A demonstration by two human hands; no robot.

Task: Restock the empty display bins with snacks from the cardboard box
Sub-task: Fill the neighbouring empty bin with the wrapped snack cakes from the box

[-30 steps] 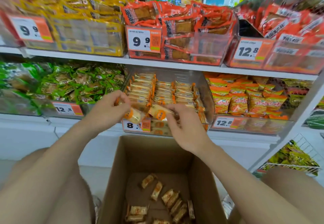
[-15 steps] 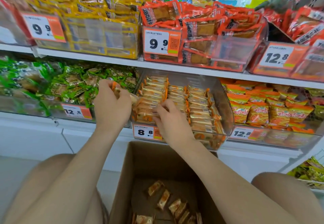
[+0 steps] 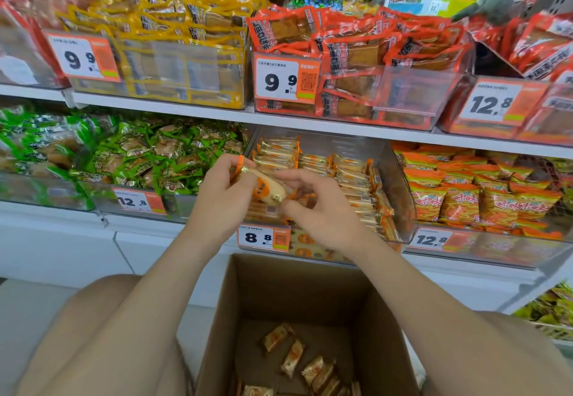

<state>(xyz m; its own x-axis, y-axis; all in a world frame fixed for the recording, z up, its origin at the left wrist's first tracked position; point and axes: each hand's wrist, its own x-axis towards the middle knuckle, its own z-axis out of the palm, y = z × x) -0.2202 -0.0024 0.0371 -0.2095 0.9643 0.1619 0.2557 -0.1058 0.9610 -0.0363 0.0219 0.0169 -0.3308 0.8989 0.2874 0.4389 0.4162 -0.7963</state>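
Note:
My left hand (image 3: 221, 197) and my right hand (image 3: 322, 206) meet in front of the clear display bin (image 3: 400, 178) priced 8.8. Between them is one orange-and-clear wrapped snack (image 3: 268, 189). The left hand grips its upper end, and the right hand's fingers pinch its lower end. Rows of the same snacks (image 3: 347, 178) fill the bin behind. The open cardboard box (image 3: 279, 296) stands below on the floor, with several loose snacks (image 3: 293, 357) on its bottom.
Green packs (image 3: 148, 153) fill the bin to the left, orange bags (image 3: 477, 191) the bin to the right. The upper shelf holds yellow packs (image 3: 173, 23) and red packs (image 3: 366, 45). My knees flank the box. A wire basket (image 3: 548, 312) sits low right.
Half a second ago my hands were apart at the bin, the right one resting on the rows. They have since come together on a single snack in front of the bin.

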